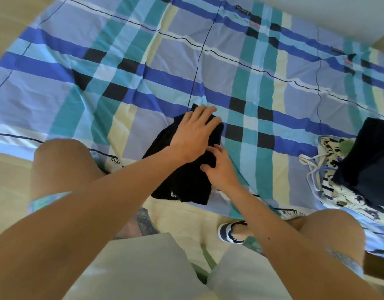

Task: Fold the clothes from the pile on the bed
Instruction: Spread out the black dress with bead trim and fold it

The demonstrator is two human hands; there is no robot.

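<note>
- A plaid sheet (143, 61) in blue, teal and cream covers the bed, lightly creased; pale floor shows at its edges.
- A black garment (184, 180) lies near the sheet's front edge.
- The left hand (194, 135) rests flat on it, fingers spread.
- The right hand (221, 167) curls onto its right side; whether it pinches cloth is unclear.
- The pile (355, 169) sits at the right, dark cloth topmost.

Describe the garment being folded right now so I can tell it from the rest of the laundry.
Start at the near edge of the plaid bedsheet, between the person's knees. The black garment lies there by itself, partly folded, with the left hand pressed flat on its far end and the right hand on its right edge. Unlike the pile at the right, it is plain black and spread apart from the other clothes.
</note>
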